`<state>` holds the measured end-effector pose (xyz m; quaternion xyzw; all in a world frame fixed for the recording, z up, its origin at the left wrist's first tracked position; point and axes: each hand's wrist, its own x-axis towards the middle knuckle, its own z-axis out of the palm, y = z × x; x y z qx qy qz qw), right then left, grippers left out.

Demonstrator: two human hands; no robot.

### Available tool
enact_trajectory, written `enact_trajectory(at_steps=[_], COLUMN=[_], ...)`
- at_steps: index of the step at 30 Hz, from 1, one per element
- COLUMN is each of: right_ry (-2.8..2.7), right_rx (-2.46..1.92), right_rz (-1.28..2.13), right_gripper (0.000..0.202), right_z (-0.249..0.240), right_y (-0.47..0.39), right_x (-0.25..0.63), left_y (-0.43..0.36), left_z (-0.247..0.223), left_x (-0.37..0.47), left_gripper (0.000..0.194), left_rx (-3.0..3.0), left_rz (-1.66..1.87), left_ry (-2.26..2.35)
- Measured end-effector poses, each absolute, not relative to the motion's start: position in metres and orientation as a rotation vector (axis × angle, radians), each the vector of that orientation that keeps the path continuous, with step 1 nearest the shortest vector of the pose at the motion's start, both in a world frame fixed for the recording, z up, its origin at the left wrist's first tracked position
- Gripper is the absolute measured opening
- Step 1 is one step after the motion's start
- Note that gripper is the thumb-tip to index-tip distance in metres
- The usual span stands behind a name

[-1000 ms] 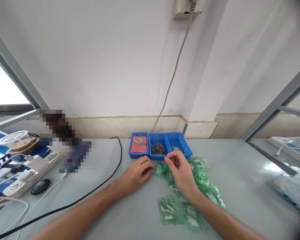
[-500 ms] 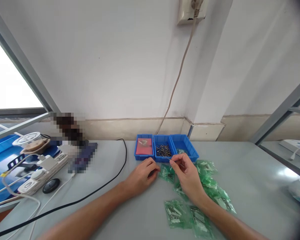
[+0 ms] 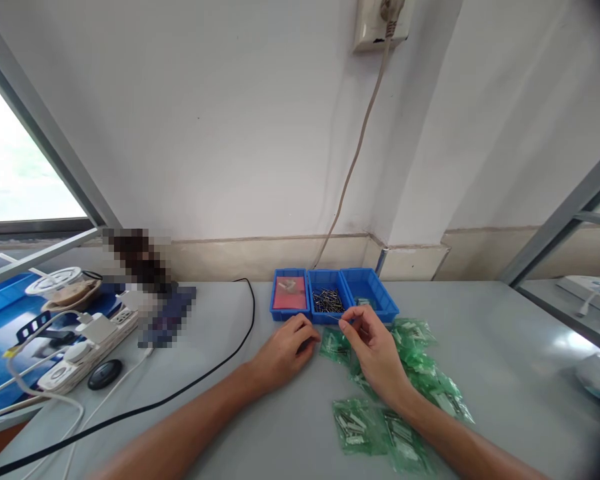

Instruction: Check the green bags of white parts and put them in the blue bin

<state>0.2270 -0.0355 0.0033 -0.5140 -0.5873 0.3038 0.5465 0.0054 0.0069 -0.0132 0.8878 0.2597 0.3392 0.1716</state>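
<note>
My right hand [image 3: 373, 347] is closed in a pinch in front of the blue bins. From its fingertips a thin, pale metal screw [image 3: 334, 317] sticks out to the left, its far end hard to make out. Just behind is the middle blue bin [image 3: 327, 319], which holds a heap of dark screws [image 3: 329, 301]. My left hand [image 3: 285, 350] rests on the table with its fingers curled, beside a green plastic bag [image 3: 335, 345]. Whatever lies under those fingers, if anything, is hidden.
The left blue bin [image 3: 289, 317] holds a pink card and small pale pieces; the right blue bin [image 3: 375, 293] has small packets. Several green bags [image 3: 355, 427] of hardware lie around my right forearm. A black cable [image 3: 195, 382], mouse [image 3: 105, 374] and power strip [image 3: 87, 353] are left.
The view has shifted very slightly. Both hands keep nearly the same place and pose, and the screw stays in my right fingertips.
</note>
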Motion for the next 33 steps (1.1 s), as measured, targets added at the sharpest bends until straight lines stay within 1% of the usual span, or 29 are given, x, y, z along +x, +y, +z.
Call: enact_trajectory(at_steps=[11, 17, 23, 33], right_ry=[-1.383, -1.346, -1.315, -1.325], right_rx=[-1.187, -1.177, -1.165, -1.179], right_rz=[0.78, 0.832, 0.875, 0.823], right_gripper=[0.022, 0.027, 0.03, 0.029], right_z=[0.001, 0.0029, 0.0033, 0.0037], right_y=[-0.0373, -0.0393, -0.0402, -0.0404], right_x=[0.2276, 0.226, 0.2253, 0.2263], left_y=[0.0057, 0.0056, 0.0067, 0.0083], left_z=[-0.0106, -0.0098, -0.0123, -0.0139], left_x=[0.0048, 0.0049, 0.0026, 0.002], left_gripper=[0.02, 0.025, 0.024, 0.026], left_rx=[2.508, 2.512, 2.527, 2.531], left_rz=[0.947, 0.982, 0.916, 0.896], left_ry=[0.744, 0.747, 0.765, 0.808])
